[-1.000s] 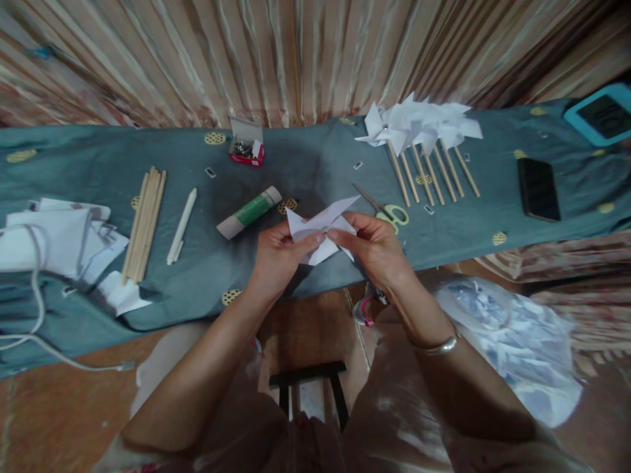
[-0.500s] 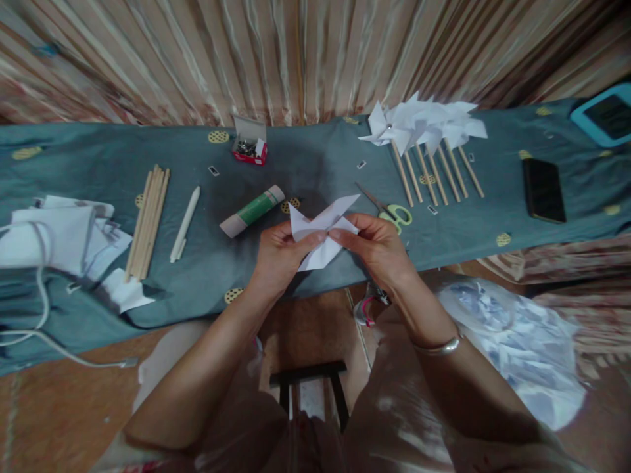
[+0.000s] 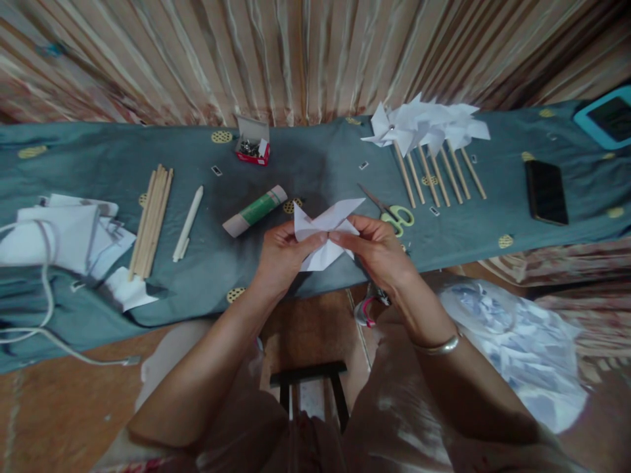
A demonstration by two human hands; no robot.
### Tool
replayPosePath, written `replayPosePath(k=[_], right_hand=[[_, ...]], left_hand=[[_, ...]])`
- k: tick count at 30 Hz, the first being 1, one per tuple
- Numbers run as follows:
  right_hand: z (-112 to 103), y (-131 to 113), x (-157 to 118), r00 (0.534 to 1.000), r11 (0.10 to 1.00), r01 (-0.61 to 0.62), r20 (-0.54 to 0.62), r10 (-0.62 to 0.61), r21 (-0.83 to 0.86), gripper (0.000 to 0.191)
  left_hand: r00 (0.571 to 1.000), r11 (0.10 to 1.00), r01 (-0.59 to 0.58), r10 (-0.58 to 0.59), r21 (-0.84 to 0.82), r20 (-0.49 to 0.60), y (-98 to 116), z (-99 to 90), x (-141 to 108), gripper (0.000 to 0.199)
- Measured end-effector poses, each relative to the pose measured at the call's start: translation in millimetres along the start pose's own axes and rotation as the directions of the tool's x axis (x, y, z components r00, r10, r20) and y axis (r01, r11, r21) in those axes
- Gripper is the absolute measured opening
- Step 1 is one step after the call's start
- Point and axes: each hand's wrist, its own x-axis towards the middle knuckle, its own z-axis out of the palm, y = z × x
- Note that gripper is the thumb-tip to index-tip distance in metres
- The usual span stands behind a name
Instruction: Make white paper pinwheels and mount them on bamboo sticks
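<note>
Between my hands, over the front edge of the table, is a white paper pinwheel [image 3: 320, 226] with its folded blades spread. My left hand [image 3: 284, 256] grips its left side, thumb pressed near the centre. From the other side my right hand [image 3: 377, 246] pinches it, and the two thumb tips almost meet at the middle. The fingers behind the paper are hidden. Just beyond my right hand lie scissors [image 3: 397, 217] with pale green handles. A tube with a green band [image 3: 256, 210] rests past my left hand.
Finished pinwheels on sticks [image 3: 424, 128] lie at the back right, near a black phone [image 3: 547, 192]. An open red box of metal pins [image 3: 253, 148] stands at the back. Leftward are wooden sticks [image 3: 150, 223], a white pen [image 3: 188, 223], paper sheets [image 3: 59, 233] and a white cable [image 3: 45, 282].
The thumbs have shifted slightly at the pinwheel's centre, and both hands keep their hold on it. The whole view has moved a little; the things on the table lie as before.
</note>
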Motion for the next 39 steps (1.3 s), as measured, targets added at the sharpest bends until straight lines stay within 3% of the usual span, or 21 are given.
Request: replayPosePath(k=[22,35,39], right_hand=[[13,12,11,0.998,0.991,-0.057,0.006,0.056,0.121,0.029],[17,12,13,0.995,0.987,-0.099,0.0,0.1,0.124,0.029],[17,10,14,0.994,0.987,-0.104,-0.013,0.106,0.126,0.028]], left_hand=[[0.995,1.0,0.001,-0.002,-0.008,-0.098,5,-4.9,2,0.032],[0.998,0.998,-0.006,0.01,0.062,-0.065,10,-11.5,2,0.032],[0.997,0.994,-0.062,0.065,0.088,-0.037,10,-17.8,5,0.035]])
